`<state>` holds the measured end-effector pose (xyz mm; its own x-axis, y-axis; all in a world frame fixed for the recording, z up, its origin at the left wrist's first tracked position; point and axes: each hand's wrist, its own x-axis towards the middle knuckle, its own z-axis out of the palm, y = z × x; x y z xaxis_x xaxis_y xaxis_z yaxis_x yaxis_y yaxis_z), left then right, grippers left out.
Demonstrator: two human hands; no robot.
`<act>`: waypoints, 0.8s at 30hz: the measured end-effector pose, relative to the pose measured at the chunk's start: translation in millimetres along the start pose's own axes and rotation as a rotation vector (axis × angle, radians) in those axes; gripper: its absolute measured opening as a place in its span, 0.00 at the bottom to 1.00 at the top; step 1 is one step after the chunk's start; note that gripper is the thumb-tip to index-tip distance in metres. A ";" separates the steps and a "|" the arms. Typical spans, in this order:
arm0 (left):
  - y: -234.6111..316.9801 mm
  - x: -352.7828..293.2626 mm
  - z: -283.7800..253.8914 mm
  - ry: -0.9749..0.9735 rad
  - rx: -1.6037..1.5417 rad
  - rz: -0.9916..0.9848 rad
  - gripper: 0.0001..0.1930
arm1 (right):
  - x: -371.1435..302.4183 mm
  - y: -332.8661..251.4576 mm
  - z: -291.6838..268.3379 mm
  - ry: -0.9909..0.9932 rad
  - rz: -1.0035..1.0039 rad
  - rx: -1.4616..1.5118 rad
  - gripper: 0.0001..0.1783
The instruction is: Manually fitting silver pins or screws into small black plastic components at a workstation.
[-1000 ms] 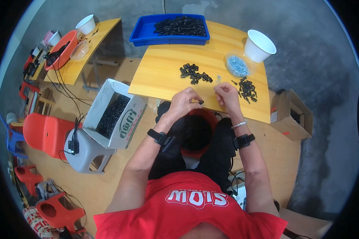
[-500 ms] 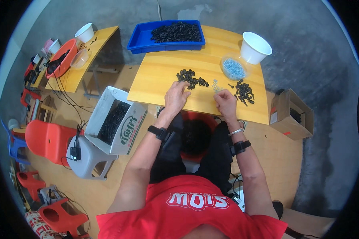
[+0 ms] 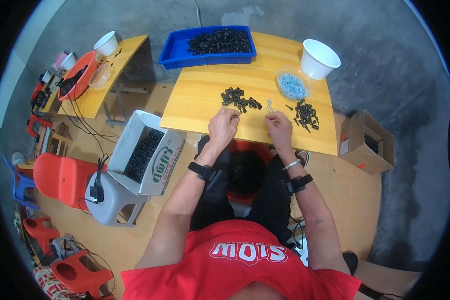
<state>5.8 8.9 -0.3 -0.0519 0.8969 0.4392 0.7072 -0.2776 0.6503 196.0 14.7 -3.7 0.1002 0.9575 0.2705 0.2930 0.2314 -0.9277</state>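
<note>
My left hand (image 3: 223, 128) is closed at the table's near edge, a small black plastic part (image 3: 235, 116) pinched at its fingertips. Just beyond it lies a loose pile of similar black parts (image 3: 241, 100). My right hand (image 3: 279, 129) is also closed, thumb and fingers pressed together; what they hold, if anything, is too small to make out. A few silvery screws (image 3: 269, 106) lie just past its fingertips. To its right, slim black pieces (image 3: 306, 115) form another pile. Behind them, a clear round tub (image 3: 292, 85) holds many silvery-blue screws.
On the wooden table (image 3: 200, 95) stand a blue tray (image 3: 171, 59) of black parts and a white bucket (image 3: 319, 59). Below, a red basin (image 3: 242, 196) sits between my legs. Cartons stand left (image 3: 167, 162) and right (image 3: 357, 152), near a grey stool (image 3: 107, 202).
My left hand has drawn back slightly toward me from the black pile, and the part at its fingertips now shows. My right hand has shifted a little to the left.
</note>
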 end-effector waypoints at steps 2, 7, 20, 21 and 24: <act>1.7 -2.0 -1.5 -0.005 0.004 -0.008 0.08 | 3.2 -3.4 7.7 -0.006 -0.147 -0.135 0.04; 2.8 -7.9 -0.4 0.036 -0.009 0.004 0.08 | 24.4 -18.9 35.9 -0.010 -0.365 -0.265 0.05; 0.9 -7.8 2.3 0.087 -0.015 -0.031 0.08 | 36.7 -19.2 53.0 -0.031 -0.341 -0.368 0.08; 2.2 -7.4 2.4 0.085 -0.020 -0.031 0.08 | 33.7 -13.3 47.0 -0.058 -0.239 -0.291 0.08; 2.3 -7.3 1.5 0.085 -0.022 -0.011 0.08 | 23.1 -2.3 29.6 -0.159 -0.004 -0.105 0.09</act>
<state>8.8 2.3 -2.9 -0.1199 0.8676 0.4826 0.6904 -0.2764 0.6685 169.5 41.4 -3.0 -0.0506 0.9737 0.2220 0.3911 0.2238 -0.8927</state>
